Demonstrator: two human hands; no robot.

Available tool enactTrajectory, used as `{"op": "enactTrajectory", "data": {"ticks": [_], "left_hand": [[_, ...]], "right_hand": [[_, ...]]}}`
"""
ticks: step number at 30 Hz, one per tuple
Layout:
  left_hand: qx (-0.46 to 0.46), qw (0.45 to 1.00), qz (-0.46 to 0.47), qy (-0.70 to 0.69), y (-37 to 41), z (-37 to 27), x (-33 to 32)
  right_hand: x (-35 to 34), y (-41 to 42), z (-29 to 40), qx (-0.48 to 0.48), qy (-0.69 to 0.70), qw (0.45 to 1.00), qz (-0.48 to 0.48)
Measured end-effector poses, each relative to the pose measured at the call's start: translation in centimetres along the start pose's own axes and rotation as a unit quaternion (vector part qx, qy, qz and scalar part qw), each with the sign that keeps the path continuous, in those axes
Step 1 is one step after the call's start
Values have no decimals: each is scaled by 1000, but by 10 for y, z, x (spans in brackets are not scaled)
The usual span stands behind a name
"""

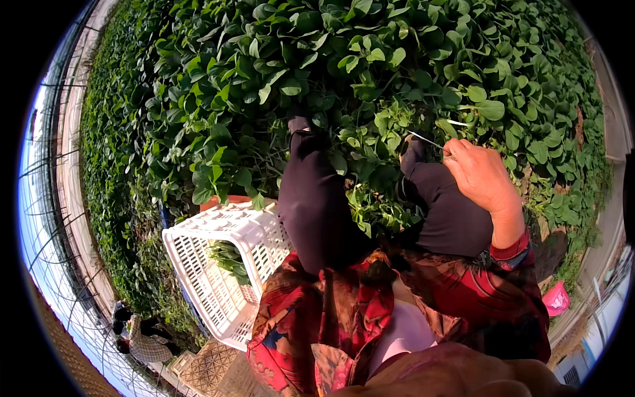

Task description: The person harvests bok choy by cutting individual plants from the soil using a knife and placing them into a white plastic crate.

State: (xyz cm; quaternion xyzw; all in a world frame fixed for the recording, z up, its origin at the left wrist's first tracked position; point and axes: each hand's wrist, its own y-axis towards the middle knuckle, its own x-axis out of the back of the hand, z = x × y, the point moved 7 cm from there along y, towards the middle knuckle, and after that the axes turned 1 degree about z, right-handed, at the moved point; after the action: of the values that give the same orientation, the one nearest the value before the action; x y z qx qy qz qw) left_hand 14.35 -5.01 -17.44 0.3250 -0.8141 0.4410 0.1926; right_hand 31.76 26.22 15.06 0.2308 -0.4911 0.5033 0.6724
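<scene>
My right hand [478, 173] is closed around a slim metal blade [425, 139], probably a knife seen edge-on; its handle is hidden in the fingers. The tip points left towards light green leafy plants [391, 119] between my feet. Just beyond that hand, a broad-leaved plant with a pale stalk [457, 122] leans over. My left hand is out of view. On my left, a white perforated plastic crate [225, 310] lies tilted with its mouth towards me. Inside it rests a small bunch of cut greens [230, 260].
Dense leafy greens [238, 74] spread ahead and to both sides. Brown plastic crates [211, 367] stand behind the white one. At lower left another person [146, 342] bends by the bed's edge. A pink object [556, 299] lies at right, near a pale path [590, 265].
</scene>
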Motion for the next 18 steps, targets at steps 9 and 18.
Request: {"op": "enactTrajectory", "data": {"ticks": [9,18], "left_hand": [[81,997,12,-6,-13,31,-10],[193,980,26,-42,-43,10,11]], "right_hand": [[-27,88,12,33,14,985,166],[-73,213,-23,43,65,947,312]]}}
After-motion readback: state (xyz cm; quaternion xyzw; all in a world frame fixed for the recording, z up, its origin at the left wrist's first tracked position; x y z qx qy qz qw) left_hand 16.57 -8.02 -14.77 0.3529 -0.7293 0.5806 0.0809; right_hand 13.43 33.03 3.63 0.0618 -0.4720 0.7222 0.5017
